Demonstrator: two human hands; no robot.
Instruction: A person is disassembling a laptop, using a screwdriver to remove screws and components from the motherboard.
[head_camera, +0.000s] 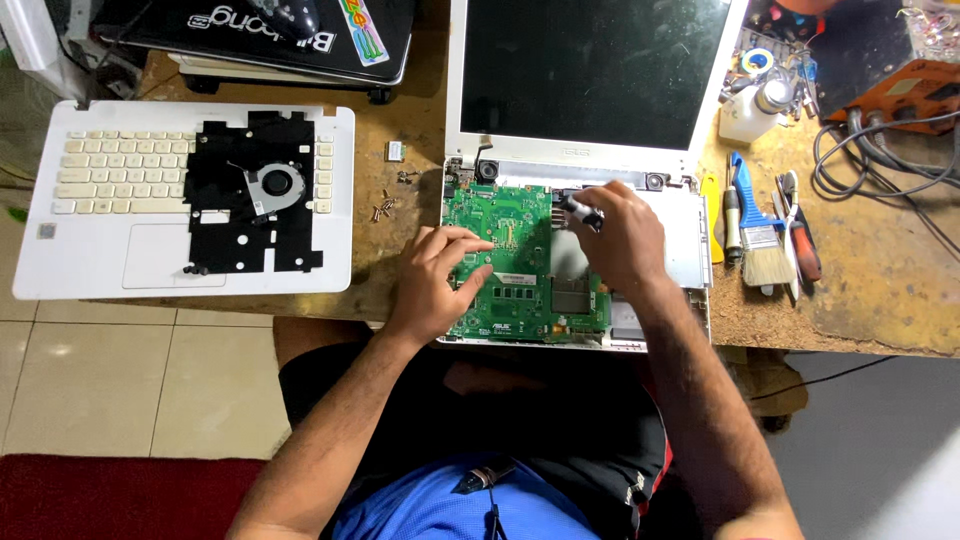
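An opened white laptop base (690, 240) lies on the wooden desk with its green motherboard (505, 210) exposed and its dark screen (590, 65) tilted back. My left hand (435, 275) rests on the board's left edge, fingers spread and touching it. My right hand (620, 235) is closed around a small black-handled screwdriver (580, 212), its tip pointing at the board's upper middle. Several loose screws (383, 208) lie on the desk just left of the base.
A white keyboard cover (100, 190) with a black plate and fan (277, 185) on it sits at left. A brush (755, 235), screwdrivers (800, 240), a white bottle (750, 110) and cables (870, 150) crowd the right side. A dark laptop (260, 40) lies at the back left.
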